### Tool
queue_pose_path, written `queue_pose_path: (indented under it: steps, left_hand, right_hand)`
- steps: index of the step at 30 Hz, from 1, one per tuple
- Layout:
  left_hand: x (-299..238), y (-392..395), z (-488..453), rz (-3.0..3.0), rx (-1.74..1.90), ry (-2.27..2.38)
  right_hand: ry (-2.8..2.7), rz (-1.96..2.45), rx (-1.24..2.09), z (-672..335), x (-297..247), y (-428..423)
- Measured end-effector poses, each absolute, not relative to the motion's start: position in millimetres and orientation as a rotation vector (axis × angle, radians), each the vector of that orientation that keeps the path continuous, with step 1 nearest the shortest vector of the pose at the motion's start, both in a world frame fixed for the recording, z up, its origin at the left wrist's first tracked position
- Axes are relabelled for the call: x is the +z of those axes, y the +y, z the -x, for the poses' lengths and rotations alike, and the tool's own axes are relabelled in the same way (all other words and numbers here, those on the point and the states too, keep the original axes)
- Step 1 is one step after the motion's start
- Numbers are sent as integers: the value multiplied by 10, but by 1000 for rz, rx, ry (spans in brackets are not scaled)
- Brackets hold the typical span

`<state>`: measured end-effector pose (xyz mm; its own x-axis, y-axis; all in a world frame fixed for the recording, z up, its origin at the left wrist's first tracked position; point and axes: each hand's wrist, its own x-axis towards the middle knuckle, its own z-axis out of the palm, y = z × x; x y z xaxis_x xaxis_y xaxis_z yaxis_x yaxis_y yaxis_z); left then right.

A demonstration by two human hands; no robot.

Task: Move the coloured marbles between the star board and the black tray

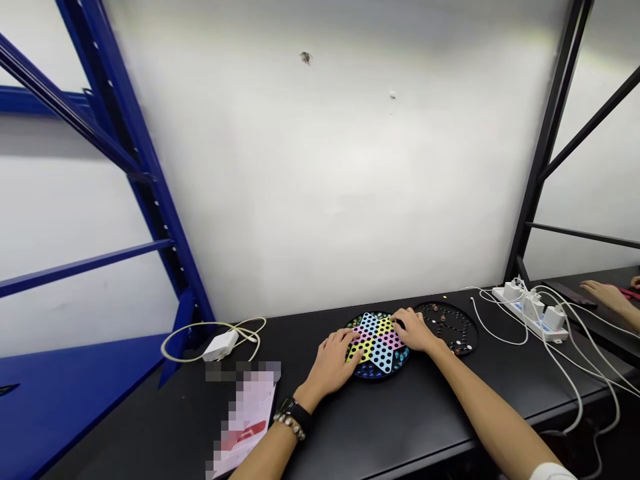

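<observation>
A round Chinese checkers board (377, 343) with a star of pink, yellow, blue and green fields lies on the black table (400, 413). My left hand (334, 363) rests on the board's left edge, fingers curled down onto it. My right hand (413, 329) lies on the board's upper right part, fingers bent over the holes. Whether either hand pinches a marble is hidden. Right beside the board sits a black round lid or tray (450, 325) with several marbles in it.
A white charger with a coiled cable (220, 343) lies at the left, and a pink-white paper (247, 417) at the front. A white power strip (533, 310) with plugs and cables sits at the right. Another person's hand (607, 293) shows at the far right. Blue shelving (125, 153) stands at the left.
</observation>
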<state>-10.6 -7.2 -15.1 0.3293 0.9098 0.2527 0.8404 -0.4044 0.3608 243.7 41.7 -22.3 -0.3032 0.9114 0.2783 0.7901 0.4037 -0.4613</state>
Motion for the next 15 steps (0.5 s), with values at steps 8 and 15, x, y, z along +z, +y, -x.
queue_pose_path:
  steps: [8,15]
  left_hand:
    - [-153,-80,99,-2421,638,1615]
    - [-71,-120,76,-2474,597,1678]
  right_hand:
    - [-2195,1466,454,-2494,-221,403]
    - [-2188,1463,474,-2458,-206,367]
